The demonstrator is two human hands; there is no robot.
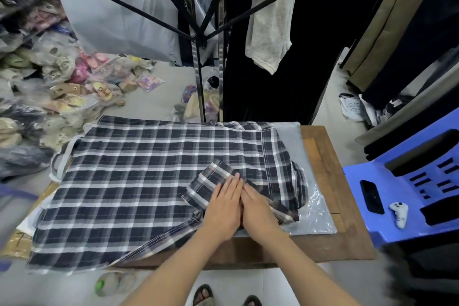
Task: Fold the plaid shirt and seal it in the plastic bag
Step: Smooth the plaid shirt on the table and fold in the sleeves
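Note:
A navy and white plaid shirt (pixel 139 181) lies spread flat over a wooden table (pixel 327 156), its left part hanging past the table's edge. One sleeve (pixel 211 179) is folded inward across the body. My left hand (pixel 223 208) and my right hand (pixel 258 208) lie side by side, fingers straight, pressing flat on that folded sleeve. A clear plastic bag (pixel 315 216) lies under the shirt's right side, sticking out at the table's right.
A blue plastic chair (pixel 407 181) stands to the right, with a black phone (pixel 371 196) and a small white controller (pixel 399 213) on it. Clothes hang from a rack (pixel 198 32) behind the table. Bagged goods (pixel 49 82) pile up at the left.

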